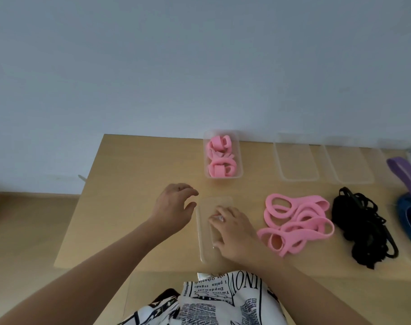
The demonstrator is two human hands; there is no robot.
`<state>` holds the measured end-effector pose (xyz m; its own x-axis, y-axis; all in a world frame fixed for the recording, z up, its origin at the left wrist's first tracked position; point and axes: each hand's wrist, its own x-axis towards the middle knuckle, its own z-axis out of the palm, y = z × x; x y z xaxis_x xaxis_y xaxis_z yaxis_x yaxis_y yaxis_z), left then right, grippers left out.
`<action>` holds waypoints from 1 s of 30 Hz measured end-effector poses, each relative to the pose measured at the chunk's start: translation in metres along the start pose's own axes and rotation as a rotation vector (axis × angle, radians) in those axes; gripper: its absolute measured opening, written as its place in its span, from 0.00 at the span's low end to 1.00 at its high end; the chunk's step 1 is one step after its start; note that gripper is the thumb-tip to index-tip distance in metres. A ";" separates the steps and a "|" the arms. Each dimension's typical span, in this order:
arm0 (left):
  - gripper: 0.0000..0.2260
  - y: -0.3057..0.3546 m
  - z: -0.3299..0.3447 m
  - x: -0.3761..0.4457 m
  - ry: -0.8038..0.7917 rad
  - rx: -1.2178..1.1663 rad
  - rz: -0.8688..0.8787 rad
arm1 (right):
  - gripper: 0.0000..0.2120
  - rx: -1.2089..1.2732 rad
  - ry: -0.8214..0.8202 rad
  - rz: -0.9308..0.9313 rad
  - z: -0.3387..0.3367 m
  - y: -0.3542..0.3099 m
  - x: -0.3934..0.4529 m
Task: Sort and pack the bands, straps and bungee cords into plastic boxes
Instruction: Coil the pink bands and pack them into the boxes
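1. The landmark is the clear lid (205, 231), lying flat on the wooden table (129, 184) near its front edge.
2. The right hand (232, 231) rests on the lid, fingers spread and fairly straight, pressing it down.
3. The left hand (174, 205) hovers just left of the lid, fingers loosely curled, holding nothing.
4. Behind the lid stands a clear box (223, 157) packed with rolled pink bands.
5. Right of the lid lies a loose pile of pink bands (296, 221); further right, a black cord tangle (361, 228).
6. Behind those piles sit two empty clear boxes (296, 158), with purple straps (401, 170) and a blue strap (408, 216) at the frame's right edge.
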<state>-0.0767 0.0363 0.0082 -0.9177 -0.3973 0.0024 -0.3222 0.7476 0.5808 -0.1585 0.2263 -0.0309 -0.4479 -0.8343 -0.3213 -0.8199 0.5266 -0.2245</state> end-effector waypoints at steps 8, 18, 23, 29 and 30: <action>0.13 0.002 0.002 -0.051 -0.005 0.001 0.034 | 0.28 0.047 0.149 0.146 0.001 -0.023 -0.014; 0.12 0.030 0.030 -0.079 -0.074 -0.085 0.204 | 0.18 0.087 0.315 0.337 0.009 -0.024 -0.113; 0.12 0.046 0.045 -0.089 -0.102 -0.115 0.245 | 0.22 0.086 0.246 0.434 0.004 -0.001 -0.145; 0.13 0.066 0.050 -0.079 -0.113 -0.048 0.223 | 0.25 0.121 0.271 0.410 -0.024 0.045 -0.133; 0.13 0.071 0.051 -0.075 -0.106 -0.037 0.214 | 0.27 0.114 0.259 0.402 -0.026 0.054 -0.129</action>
<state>-0.0422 0.1461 0.0077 -0.9841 -0.1718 0.0443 -0.1103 0.7879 0.6059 -0.1541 0.3577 0.0226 -0.8069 -0.5666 -0.1670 -0.5258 0.8178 -0.2338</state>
